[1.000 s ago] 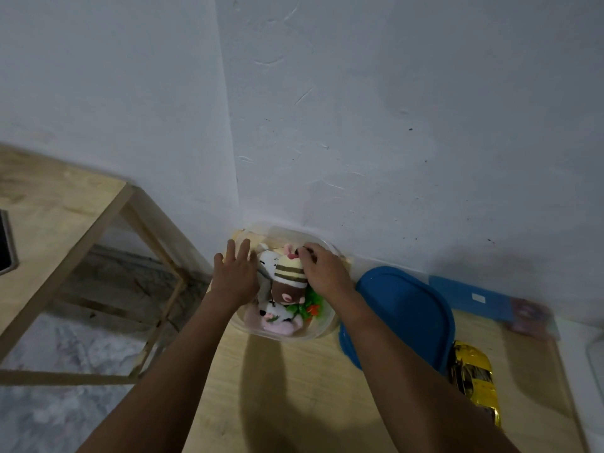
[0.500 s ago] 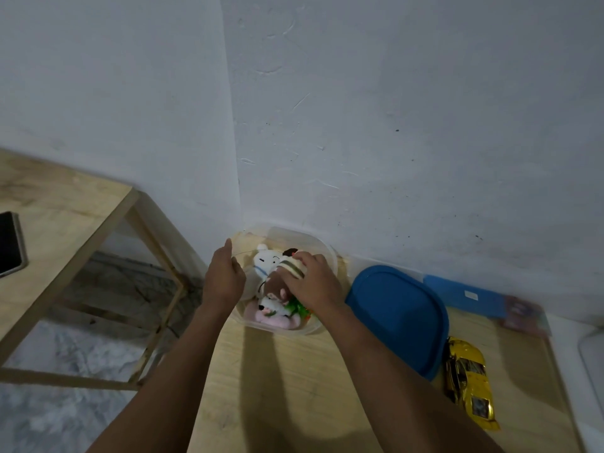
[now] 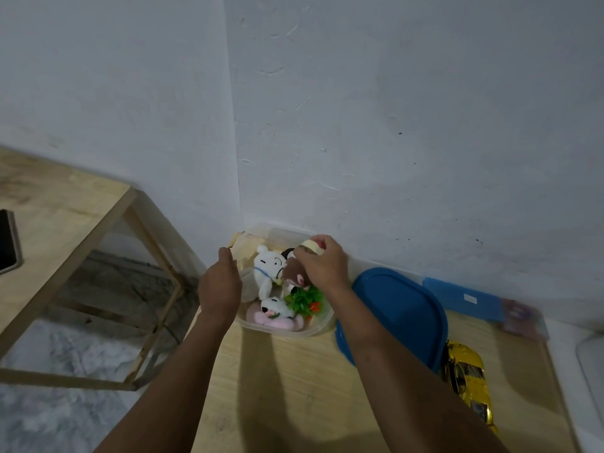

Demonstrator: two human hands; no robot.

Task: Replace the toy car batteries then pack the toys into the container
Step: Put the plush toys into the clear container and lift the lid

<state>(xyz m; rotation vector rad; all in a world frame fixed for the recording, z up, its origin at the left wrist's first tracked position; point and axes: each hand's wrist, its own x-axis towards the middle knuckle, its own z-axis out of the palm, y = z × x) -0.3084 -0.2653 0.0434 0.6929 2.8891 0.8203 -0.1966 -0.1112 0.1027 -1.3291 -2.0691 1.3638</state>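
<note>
I take the clear plastic container [image 3: 295, 332] as my landmark. It sits on the pale wooden surface [image 3: 294, 393], pushed into the corner where the two white walls meet. Left of the container, across a gap that shows the floor, stands a second pale wooden table [image 3: 65, 220]. A black phone [image 3: 7, 240] lies on it, well apart from the container.

Touching the container's right side is the blue oval plastic lid [image 3: 402, 308], which lies flat on the surface. Beyond the lid, further right of the container, is the shiny yellow toy car [image 3: 470, 384], outside the container and on the surface.

My left hand [image 3: 220, 286] is at the container's left rim with its fingers bent over the edge. I cannot tell whether it actually grips the wall. My right hand [image 3: 323, 264] is over the container's far right part, its fingers pinching the brown and cream striped plush toy [image 3: 294, 273] by its pale upper end. The toy's brown body hangs down inside the container.

Also inside are a white plush dog [image 3: 266, 269] towards the left wall, a white and pink plush toy [image 3: 274, 314] against the near wall, and a green plastic plant toy [image 3: 305, 299] beside it.
</note>
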